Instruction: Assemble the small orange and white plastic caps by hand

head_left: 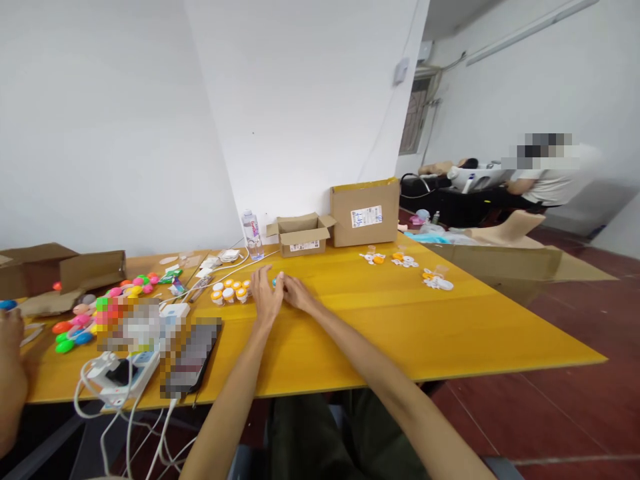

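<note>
My left hand and my right hand meet above the middle of the yellow table. A small teal piece shows between the thumb and fingers of my left hand, mostly covered. The fingers of my right hand are closed close against it; what they grip is hidden. Just left of my left hand stand several small clear jars with white tops and orange rims, grouped together.
Small white and orange parts lie in piles at the right. Behind stand an open carton, a larger box and a water bottle. Leftward are a phone, a power strip, colourful plastic eggs and another person's hand.
</note>
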Motion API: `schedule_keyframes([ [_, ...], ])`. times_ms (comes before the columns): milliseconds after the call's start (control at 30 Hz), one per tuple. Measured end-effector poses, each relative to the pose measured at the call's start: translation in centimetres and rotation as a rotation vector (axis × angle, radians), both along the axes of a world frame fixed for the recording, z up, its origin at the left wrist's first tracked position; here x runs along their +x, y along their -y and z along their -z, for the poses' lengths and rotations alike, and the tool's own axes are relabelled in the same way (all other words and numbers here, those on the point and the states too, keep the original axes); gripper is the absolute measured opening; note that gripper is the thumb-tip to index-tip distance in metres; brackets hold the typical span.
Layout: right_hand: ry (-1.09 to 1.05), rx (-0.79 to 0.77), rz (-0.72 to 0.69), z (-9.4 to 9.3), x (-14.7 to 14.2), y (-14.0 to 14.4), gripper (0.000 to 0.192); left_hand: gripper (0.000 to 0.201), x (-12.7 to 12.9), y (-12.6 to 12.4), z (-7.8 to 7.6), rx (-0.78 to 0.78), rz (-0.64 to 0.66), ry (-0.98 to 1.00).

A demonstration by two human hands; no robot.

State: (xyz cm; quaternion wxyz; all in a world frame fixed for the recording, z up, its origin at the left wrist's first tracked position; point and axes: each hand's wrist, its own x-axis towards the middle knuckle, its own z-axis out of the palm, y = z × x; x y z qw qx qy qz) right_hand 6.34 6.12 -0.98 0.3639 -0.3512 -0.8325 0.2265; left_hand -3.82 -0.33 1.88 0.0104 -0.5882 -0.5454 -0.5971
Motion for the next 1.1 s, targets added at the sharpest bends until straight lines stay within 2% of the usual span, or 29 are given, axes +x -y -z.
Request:
schedule_keyframes([
  [100, 0.055, -0.02, -0.013, 0.2, -2.4, -0.2, 0.025, 0.026, -1.4, 0.0, -0.6, 0.01, -0.183, 0.021],
  [167, 0.038, -0.009, -0.054, 0.6, -3.0, -0.1, 0.036, 0.025, -2.4, 0.0, -0.8, -0.049, -0.299, -0.002],
  [267, -0.024, -0.007, -0.087, 1.2, -3.1, 0.6, 0.062, 0.028, -3.8, 0.2, -1.2, -0.211, -0.426, -0.081],
  [367, -0.058, -0.079, -0.105, 1.4, -3.4, 1.3, 0.087, 0.038, -4.9, 0.3, -1.8, -0.392, -0.532, -0.172],
  [467, -0.049, -0.16, -0.112, 1.0, -4.6, 1.8, 0.107, 0.048, -5.7, 0.3, -2.3, -0.626, -0.564, -0.225],
  [533, -0.03, -0.188, -0.114, 0.7, -5.6, 2.0, 0.117, 0.048, -6.0, 0.2, -2.4, -0.726, -0.561, -0.25],
  [633, -0.02, -0.196, -0.112, 0.6, -6.8, 2.1, 0.119, 0.048, -6.3, -0.1, -2.3, -0.77, -0.558, -0.296],
  [833, -0.028, -0.212, -0.068, 1.1, -7.2, 1.7, 0.116, 0.046, -5.9, -1.2, -1.0, -0.696, -0.577, -0.415],
  [967, -0.059, -0.201, -0.026, 1.3, -6.1, 1.2, 0.103, 0.044, -4.3, -1.8, -0.7, -0.669, -0.555, -0.475],
  [1100, -0.081, -0.15, -0.032, 1.5, -3.4, 0.4, 0.084, 0.041, -1.3, -2.6, -1.1, -0.714, -0.497, -0.433],
])
